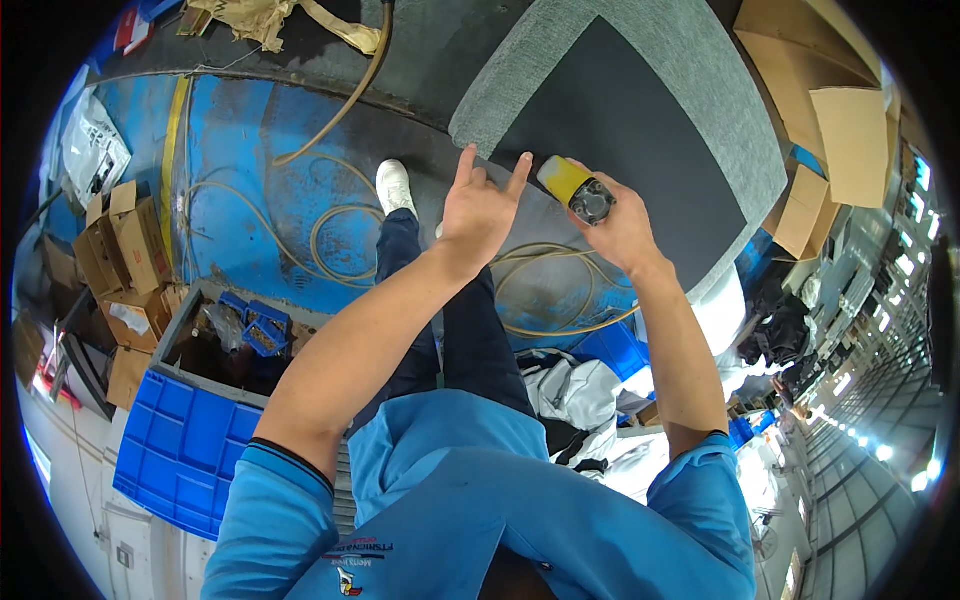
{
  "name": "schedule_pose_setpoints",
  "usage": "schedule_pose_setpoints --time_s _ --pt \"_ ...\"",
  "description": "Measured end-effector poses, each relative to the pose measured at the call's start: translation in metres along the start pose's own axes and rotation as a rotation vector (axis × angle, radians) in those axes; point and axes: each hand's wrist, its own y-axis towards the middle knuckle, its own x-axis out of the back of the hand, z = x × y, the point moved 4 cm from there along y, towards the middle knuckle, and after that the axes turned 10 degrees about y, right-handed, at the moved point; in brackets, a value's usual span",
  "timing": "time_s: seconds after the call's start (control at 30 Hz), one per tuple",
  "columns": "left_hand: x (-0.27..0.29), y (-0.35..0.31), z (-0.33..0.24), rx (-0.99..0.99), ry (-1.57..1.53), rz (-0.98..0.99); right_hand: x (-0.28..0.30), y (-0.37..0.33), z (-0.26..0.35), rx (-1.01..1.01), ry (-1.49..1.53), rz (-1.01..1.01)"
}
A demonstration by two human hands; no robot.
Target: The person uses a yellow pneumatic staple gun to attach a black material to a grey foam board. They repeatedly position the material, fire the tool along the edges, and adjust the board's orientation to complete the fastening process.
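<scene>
My right hand (pixel 622 232) is wrapped round a yellow and black staple gun (pixel 570 184), whose round dark end cap faces up. The tool lies over the near left edge of a large padded panel (pixel 615 120), which has a black backing and a grey fabric border (pixel 487 110). Beside the tool, my left hand (pixel 482 212) is at the panel's near left corner. Its index finger and thumb stretch out along the edge, while the other fingers are bent. Nothing shows in that hand. Whether its fingertips press on the fabric I cannot tell.
Air hose (pixel 350 215) lies in loops on the blue floor around my feet. At the left stand a blue crate (pixel 185 450), a grey bin (pixel 190 325) with blue trays, and cardboard boxes (pixel 135 240). More cardboard (pixel 850 145) stands beyond the panel at the right.
</scene>
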Motion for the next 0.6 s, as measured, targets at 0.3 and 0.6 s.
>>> schedule_pose_setpoints --time_s 0.3,0.6 --pt "-0.011 -0.003 -0.009 0.065 0.08 -0.035 0.0 0.004 0.003 -0.169 0.045 0.026" --pt "-0.008 -0.001 -0.011 0.018 0.071 0.114 -0.01 0.006 0.021 -0.1 -0.022 0.001"
